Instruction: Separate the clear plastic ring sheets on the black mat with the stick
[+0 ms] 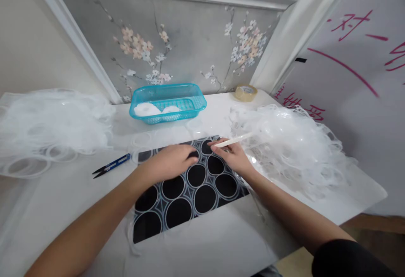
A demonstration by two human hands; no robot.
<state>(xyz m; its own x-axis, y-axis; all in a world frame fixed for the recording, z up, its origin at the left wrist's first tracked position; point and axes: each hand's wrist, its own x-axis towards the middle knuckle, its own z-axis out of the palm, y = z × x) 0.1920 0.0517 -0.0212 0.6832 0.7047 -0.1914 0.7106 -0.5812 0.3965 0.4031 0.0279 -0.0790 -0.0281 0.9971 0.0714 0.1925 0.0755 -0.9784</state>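
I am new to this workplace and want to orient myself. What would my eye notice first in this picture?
First, the black sheet with round holes ringed in clear plastic at the table's centre: the left hand presses flat on it, while the right hand holds a thin white stick at its far edge. Next, the heaps of clear plastic rings at the left and right. At the back stands a turquoise basket.

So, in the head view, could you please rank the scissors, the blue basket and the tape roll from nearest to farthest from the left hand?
1. Scissors: on the table just left of the left hand.
2. Blue basket: behind the hand, towards the wall.
3. Tape roll: far back right, near the wall corner.
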